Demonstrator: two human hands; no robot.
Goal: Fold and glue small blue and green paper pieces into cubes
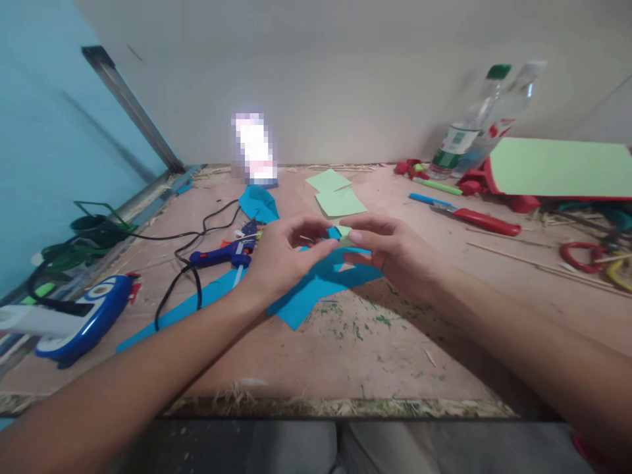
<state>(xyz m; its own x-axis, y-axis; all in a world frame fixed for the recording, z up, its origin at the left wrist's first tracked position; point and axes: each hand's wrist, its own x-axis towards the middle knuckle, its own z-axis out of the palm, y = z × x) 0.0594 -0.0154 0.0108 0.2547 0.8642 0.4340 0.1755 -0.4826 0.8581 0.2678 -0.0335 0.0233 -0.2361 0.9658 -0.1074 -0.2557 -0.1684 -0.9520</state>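
Over the middle of the wooden table, my left hand (281, 257) and my right hand (390, 253) meet fingertip to fingertip. Together they pinch a small pale green paper piece (344, 232) with a bit of blue beside it. Both hands have their fingers curled and closed on it. A sheet of blue paper (316, 286) lies on the table directly under the hands. Just left of my left hand rests a blue glue gun (224, 253) with its black cord.
Pale green paper squares (338, 197) lie behind the hands. A red-handled cutter (481, 219), a green pen, two plastic bottles (474, 135) and a green sheet on a red board (557, 168) stand at right. Thin wooden sticks lie right. A blue-white device (79, 322) sits far left.
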